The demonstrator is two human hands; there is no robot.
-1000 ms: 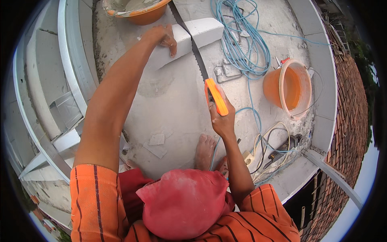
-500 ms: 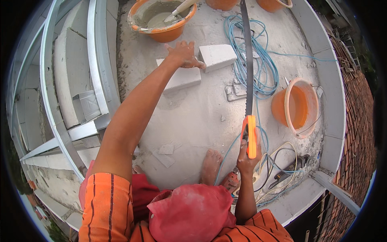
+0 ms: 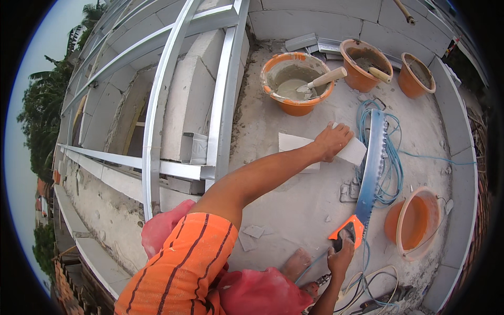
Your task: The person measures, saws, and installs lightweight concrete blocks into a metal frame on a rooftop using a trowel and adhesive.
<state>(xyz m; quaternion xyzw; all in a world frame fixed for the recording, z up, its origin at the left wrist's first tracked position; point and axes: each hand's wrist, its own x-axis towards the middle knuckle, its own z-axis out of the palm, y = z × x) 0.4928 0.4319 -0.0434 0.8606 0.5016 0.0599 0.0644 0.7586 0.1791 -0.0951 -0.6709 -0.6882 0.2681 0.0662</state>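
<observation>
My left hand (image 3: 334, 142) reaches across the floor and grips a small white lightweight concrete block (image 3: 354, 152), with the fingers over its far side. Under my left forearm lies another white block (image 3: 291, 142), partly hidden. My right hand (image 3: 340, 257) is closed around the orange and black handle of a handsaw (image 3: 370, 163). Its long blade points away from me, broad side showing, with coarse teeth along the right edge. The blade's middle is just right of the gripped block, apart from it as far as I can see.
Three orange buckets stand at the back; the nearest, a mortar bucket (image 3: 294, 107), holds a trowel (image 3: 325, 79). A coiled blue cable (image 3: 391, 178) lies beyond the saw. At right stands an orange pail (image 3: 412, 226). Metal framing (image 3: 157, 131) rises at left. A drill (image 3: 315, 286) lies near my foot.
My view has swung left. My left hand has shifted right onto the right-hand block and taken hold of it. The saw has turned in my right hand, showing its blade's broad side.
</observation>
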